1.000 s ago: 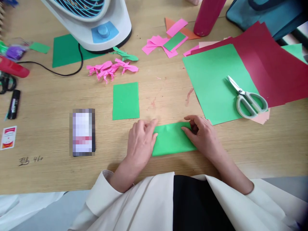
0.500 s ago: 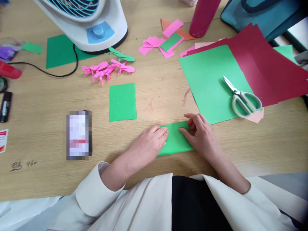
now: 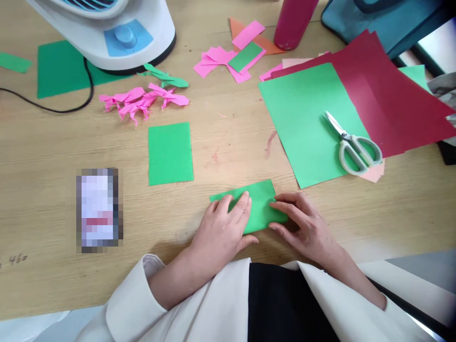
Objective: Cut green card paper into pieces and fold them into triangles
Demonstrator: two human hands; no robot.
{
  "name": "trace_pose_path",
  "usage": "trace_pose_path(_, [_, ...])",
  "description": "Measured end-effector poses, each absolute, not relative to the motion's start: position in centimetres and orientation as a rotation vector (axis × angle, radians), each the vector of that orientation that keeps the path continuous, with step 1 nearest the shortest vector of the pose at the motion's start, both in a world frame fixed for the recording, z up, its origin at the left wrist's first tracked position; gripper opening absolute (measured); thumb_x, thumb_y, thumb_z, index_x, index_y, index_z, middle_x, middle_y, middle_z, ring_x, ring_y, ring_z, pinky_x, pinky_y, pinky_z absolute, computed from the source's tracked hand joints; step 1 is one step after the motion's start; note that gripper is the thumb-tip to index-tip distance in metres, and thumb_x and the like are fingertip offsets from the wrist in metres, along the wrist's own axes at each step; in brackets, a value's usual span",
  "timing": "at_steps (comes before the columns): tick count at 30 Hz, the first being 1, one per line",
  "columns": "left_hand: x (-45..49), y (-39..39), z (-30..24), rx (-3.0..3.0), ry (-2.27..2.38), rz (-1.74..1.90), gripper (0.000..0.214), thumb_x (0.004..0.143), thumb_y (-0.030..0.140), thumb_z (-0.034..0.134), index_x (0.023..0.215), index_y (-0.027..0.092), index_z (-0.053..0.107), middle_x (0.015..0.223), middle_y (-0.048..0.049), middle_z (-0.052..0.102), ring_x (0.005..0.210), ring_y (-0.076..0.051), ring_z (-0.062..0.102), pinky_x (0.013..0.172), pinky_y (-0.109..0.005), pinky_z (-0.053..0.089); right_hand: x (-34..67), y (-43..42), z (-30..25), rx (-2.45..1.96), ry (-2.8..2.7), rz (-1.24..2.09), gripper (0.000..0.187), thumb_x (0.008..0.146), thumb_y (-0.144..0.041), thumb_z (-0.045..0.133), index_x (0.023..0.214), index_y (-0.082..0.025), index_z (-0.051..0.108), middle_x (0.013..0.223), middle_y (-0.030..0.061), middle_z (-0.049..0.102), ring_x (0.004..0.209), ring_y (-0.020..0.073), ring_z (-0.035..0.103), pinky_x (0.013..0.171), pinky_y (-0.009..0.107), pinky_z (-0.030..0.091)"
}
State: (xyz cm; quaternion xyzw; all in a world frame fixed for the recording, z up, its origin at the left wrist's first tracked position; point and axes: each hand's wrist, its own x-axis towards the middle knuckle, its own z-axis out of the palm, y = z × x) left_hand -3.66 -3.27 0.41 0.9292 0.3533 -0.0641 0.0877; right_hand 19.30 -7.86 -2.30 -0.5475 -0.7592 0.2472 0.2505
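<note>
A folded strip of green paper (image 3: 261, 204) lies on the table close to my body, slightly slanted. Across its left part rests my left hand (image 3: 226, 221), fingers laid out over the paper and thumb spread toward the near edge. My right hand (image 3: 302, 221) is at the strip's right end, its curved fingertips touching the paper and its thumb apart at the near corner. Farther off to the left lies a green paper square (image 3: 171, 153).
White-handled scissors (image 3: 359, 149) lie on a large light-green sheet (image 3: 306, 114) over red sheets (image 3: 399, 104). Pink folded paper figures (image 3: 142, 102) sit near a white fan (image 3: 142, 42). A blurred phone-like object (image 3: 98, 209) is at left; a red bottle (image 3: 294, 23) stands behind.
My left hand has spread its fingers and thumb over the paper. My right hand has moved nearer to me, to the strip's right end. The view has shifted slightly.
</note>
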Motion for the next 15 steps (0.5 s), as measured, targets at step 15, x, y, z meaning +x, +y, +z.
trace_pose_path(15, [-3.63,-3.22,0.34,2.775,1.053,-0.176,0.068,0.089,0.051,0.061,0.145,0.016,0.048,0.152,-0.0110,0.046,0.117,-0.033,0.051,0.090,-0.046,0.048,19.09,-7.42,-2.22,-1.475,-2.149,0.589,0.047,0.088,-0.035,0.068,0.131,-0.022,0.054,0.131,0.0157,0.060,0.116,0.0314,0.058,0.097,0.052,0.049])
